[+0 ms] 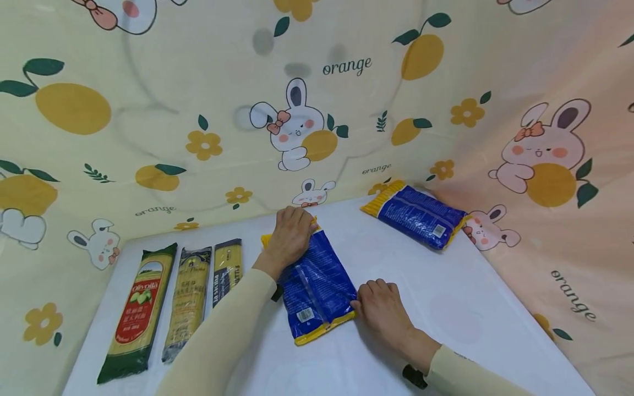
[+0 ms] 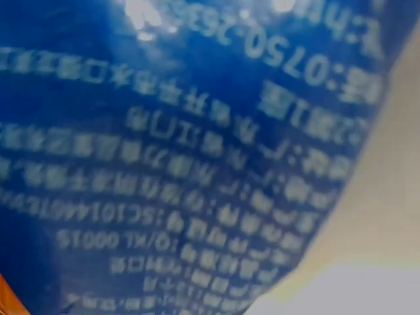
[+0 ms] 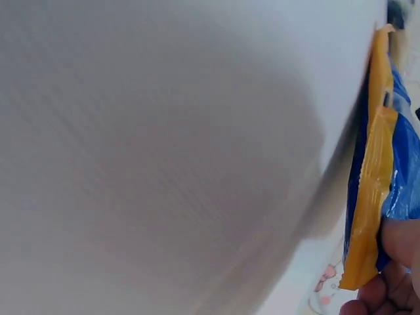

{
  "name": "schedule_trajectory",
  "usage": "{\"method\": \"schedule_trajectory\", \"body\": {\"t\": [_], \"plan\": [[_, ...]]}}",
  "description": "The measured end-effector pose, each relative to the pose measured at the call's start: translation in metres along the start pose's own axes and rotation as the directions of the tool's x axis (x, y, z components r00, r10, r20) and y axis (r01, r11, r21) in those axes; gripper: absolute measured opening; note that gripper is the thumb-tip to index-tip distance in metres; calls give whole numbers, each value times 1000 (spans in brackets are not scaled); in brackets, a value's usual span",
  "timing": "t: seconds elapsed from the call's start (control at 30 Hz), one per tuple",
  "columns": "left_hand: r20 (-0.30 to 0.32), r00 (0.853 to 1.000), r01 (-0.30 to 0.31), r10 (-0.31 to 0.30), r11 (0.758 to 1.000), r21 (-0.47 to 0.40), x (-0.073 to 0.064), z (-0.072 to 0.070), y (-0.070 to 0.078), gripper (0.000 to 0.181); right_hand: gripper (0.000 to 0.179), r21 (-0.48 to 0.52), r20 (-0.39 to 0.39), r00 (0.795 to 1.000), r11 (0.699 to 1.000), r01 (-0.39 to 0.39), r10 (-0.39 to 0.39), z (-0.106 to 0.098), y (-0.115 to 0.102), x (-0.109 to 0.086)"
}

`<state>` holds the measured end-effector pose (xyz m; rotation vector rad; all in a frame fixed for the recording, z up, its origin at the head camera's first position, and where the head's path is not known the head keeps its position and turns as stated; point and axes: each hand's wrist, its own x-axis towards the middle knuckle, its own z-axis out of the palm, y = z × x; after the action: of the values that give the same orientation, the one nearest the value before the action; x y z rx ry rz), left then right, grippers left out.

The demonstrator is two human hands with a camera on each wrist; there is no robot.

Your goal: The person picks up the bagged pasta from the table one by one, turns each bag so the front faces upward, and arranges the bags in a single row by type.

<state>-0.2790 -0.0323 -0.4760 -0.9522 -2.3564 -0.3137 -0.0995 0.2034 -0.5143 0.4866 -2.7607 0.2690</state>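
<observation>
Blue-and-yellow packet (image 1: 317,275), one, at the middle of the white table (image 1: 446,291), held two-handed.
Left hand (image 1: 291,237): grip curled over the packet's upper end. Right hand (image 1: 383,309): grip pinching its lower right edge. Left side, in a row: red-labelled pack (image 1: 141,308), clear yellow pack (image 1: 190,297), dark-labelled pack (image 1: 228,264), the last nearest the left hand. Far right: second blue-and-yellow packet (image 1: 416,215), lying apart, beside the patterned cloth (image 1: 535,258).
</observation>
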Motion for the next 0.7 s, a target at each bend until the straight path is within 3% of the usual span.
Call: {"method": "schedule_trajectory", "body": {"t": [0.13,0.27,0.4,0.53,0.7], "plan": [[-29,999,-24,23,1000,-11,1,-4,-3,22,28,3,-17,1000,1000,18,-18,-2,1,3],[-35,999,-26,27,1000,13,1,-6,-4,21,28,-1,-75,991,994,108,-108,0,5,3],[-27,998,64,-63,998,30,2,-10,-7,22,23,19,-142,975,985,174,-169,-9,10,10],[11,986,163,-163,986,29,8,-17,-8,23,16,26,-178,964,978,206,-198,-31,16,21],[21,968,250,-250,968,3,17,-27,-6,24,15,-62,-208,946,968,241,-249,-66,19,34]]}}
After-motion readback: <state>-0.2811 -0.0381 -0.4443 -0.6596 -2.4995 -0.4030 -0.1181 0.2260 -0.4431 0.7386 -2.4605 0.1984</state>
